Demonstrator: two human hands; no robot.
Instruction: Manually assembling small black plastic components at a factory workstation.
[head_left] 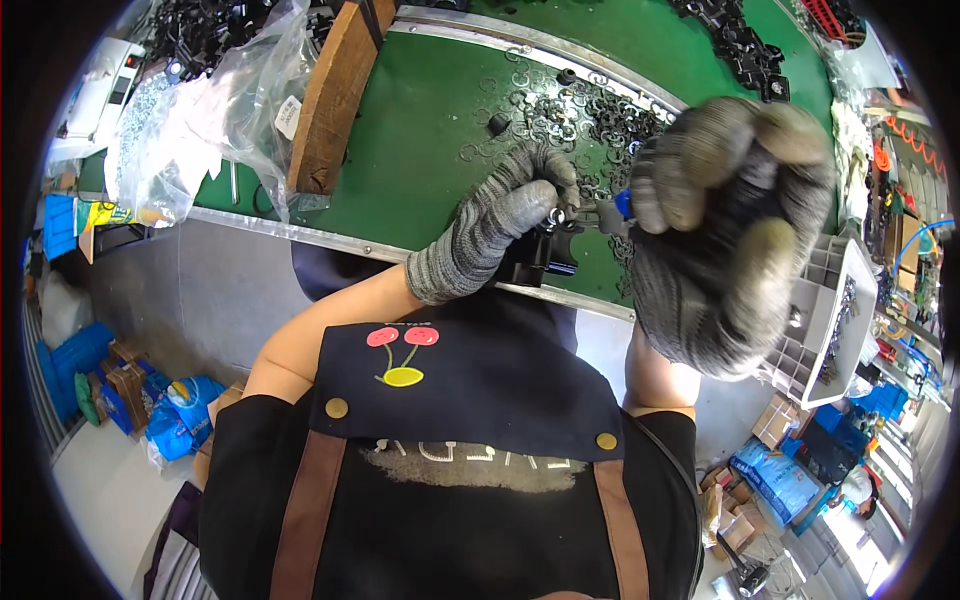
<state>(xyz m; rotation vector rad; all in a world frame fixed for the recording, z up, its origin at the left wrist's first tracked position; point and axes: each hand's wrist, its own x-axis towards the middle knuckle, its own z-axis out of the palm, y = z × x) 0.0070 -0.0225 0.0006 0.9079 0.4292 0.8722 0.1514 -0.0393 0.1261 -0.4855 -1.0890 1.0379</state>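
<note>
My left hand (508,220), in a grey striped knit glove, is closed with thumb and fingers round a dark part that has a shiny metal end (556,216). Below its fingers, a black glossy piece (545,258) sits at the table's front edge; whether the two are joined I cannot tell. My right hand (735,235), in a matching glove, is raised closer to the camera with curled fingers. From it a tool with a blue and grey end (622,207) points toward the left hand's part; the glove hides the rest. Small black C-shaped clips (560,115) lie scattered beyond both hands.
The green work table (410,130) has a metal rim along its front. A wooden block (335,100) stands at left, beside a clear plastic bag (245,105). Black parts (740,50) lie at the far right. A white crate (830,315) holding small pieces is at right.
</note>
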